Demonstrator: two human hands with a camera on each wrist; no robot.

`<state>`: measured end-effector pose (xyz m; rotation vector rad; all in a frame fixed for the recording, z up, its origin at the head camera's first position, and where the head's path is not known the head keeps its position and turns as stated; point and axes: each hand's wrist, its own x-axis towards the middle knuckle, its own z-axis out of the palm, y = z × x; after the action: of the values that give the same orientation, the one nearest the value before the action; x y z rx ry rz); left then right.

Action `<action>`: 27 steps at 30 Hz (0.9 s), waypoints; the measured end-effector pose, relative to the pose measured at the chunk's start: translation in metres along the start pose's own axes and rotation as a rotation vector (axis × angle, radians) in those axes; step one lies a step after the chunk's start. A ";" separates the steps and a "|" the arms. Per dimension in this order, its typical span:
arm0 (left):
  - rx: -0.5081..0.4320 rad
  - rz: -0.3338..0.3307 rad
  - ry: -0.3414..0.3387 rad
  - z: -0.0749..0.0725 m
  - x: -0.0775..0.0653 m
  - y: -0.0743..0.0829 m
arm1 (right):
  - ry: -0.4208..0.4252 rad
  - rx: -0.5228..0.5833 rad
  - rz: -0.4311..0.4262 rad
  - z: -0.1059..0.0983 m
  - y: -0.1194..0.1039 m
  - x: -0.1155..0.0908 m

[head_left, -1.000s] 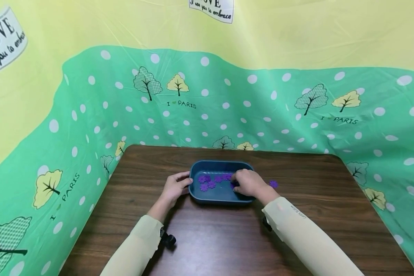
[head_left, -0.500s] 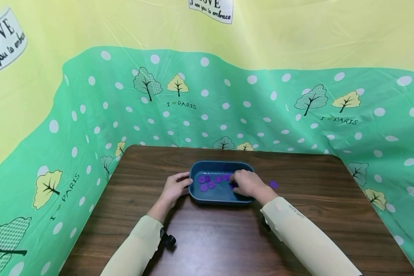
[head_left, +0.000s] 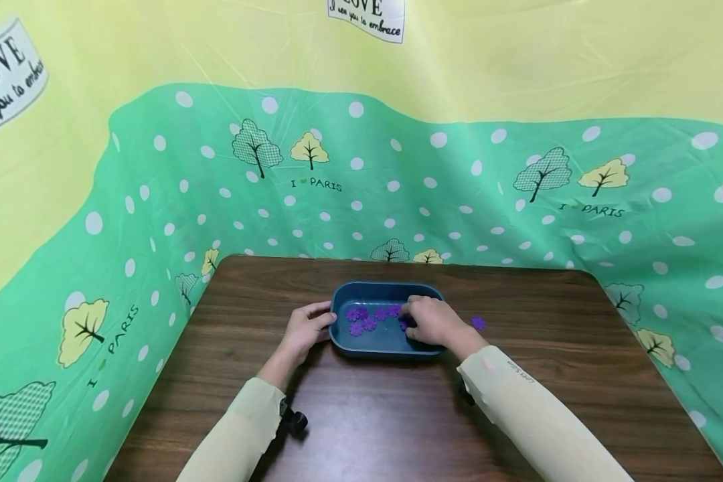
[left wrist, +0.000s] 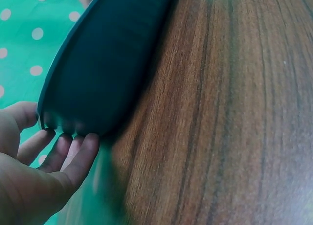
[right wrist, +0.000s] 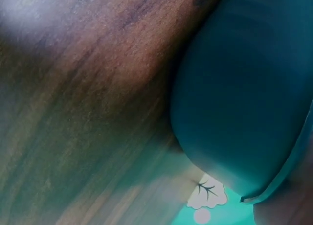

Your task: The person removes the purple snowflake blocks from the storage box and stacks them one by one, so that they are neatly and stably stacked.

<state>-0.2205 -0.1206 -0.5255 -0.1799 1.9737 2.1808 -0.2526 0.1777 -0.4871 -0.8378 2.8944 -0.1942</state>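
Note:
A dark blue oblong tray (head_left: 391, 343) stands on the table with several purple flower-shaped pieces (head_left: 369, 323) lying in its left and middle part. My left hand (head_left: 304, 328) holds the tray's left end, thumb at the rim and fingertips against the outer wall, as the left wrist view shows on the tray (left wrist: 102, 63). Reaching over the right end, my right hand (head_left: 435, 320) has its fingers curled down inside the tray, with a purple piece at the fingertips. Its grip is partly hidden by the hand; the right wrist view mostly shows the tray's outer wall (right wrist: 234, 98).
One more purple flower piece (head_left: 478, 323) lies on the brown wooden table (head_left: 548, 321), just right of the tray. A green and yellow patterned cloth (head_left: 397, 174) hangs behind the table and along its sides.
The right hand's fingers shift very slightly inside the tray, and more of the purple piece at their tips shows. Left hand and tray stay where they were.

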 end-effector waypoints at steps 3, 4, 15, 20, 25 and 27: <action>0.000 0.001 0.001 0.000 0.000 0.000 | 0.034 0.011 -0.028 -0.001 0.001 -0.001; -0.002 0.002 0.003 0.001 0.000 0.000 | 0.041 0.017 -0.035 -0.002 0.002 -0.001; -0.010 -0.007 0.007 0.000 0.001 0.001 | 0.066 0.125 -0.042 -0.012 0.007 -0.004; -0.014 -0.006 0.004 0.000 0.001 0.002 | 0.100 0.174 -0.060 -0.014 0.012 -0.007; -0.011 0.001 0.007 0.000 0.001 0.000 | 0.147 0.225 -0.067 -0.017 0.016 -0.013; -0.011 -0.001 0.009 0.000 0.001 0.000 | 0.174 0.243 -0.068 -0.018 0.018 -0.016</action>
<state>-0.2217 -0.1203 -0.5261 -0.1928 1.9664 2.1944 -0.2513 0.2029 -0.4705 -0.9163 2.9170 -0.6410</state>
